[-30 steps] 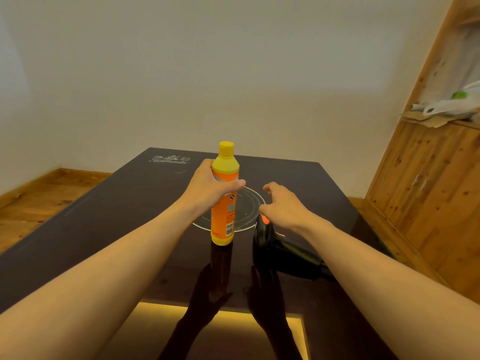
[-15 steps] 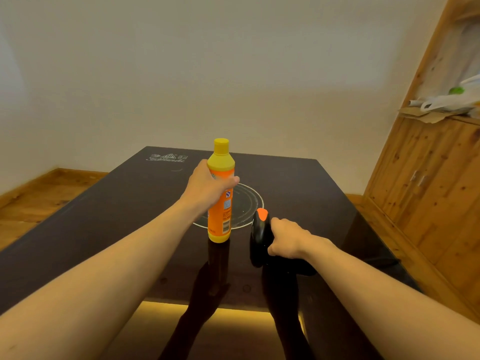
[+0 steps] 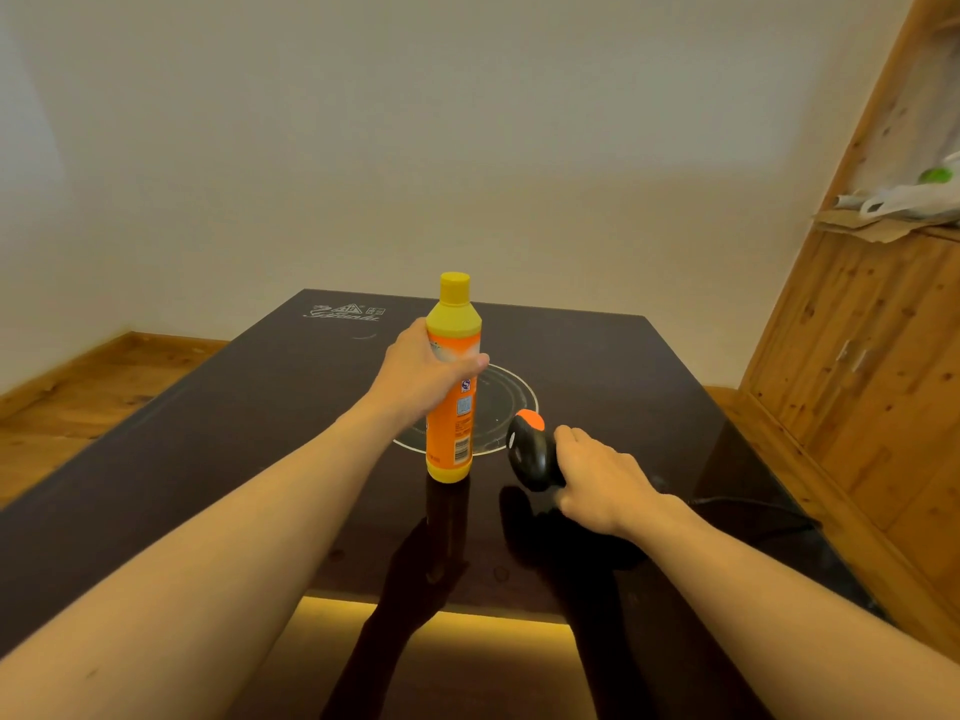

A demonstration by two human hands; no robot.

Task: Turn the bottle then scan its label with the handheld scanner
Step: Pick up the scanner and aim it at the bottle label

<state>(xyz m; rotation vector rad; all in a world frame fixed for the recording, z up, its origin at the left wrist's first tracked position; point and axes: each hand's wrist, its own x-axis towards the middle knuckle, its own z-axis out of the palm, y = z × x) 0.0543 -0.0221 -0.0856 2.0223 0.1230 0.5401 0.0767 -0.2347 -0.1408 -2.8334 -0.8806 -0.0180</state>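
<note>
A yellow bottle (image 3: 453,324) with an orange label stands upright on the dark glossy table (image 3: 218,439), at the edge of a white ring marking. My left hand (image 3: 422,375) is wrapped around its upper body. The label's barcode side faces right, toward the scanner. My right hand (image 3: 602,478) grips the handle of a black handheld scanner (image 3: 530,449) with an orange tip, held just above the table to the right of the bottle. Its head sits close to the bottle's lower label without touching it.
The scanner's black cable (image 3: 748,504) trails right across the table. A wooden panelled wall (image 3: 857,366) rises on the right, with a shelf holding a plastic bag (image 3: 904,202) and cardboard. A wooden floor (image 3: 78,387) lies at left. The table's near edge glows yellow.
My right hand came down from above the scanner, closed on its handle and lifted it toward the bottle. My left hand kept its hold on the bottle.
</note>
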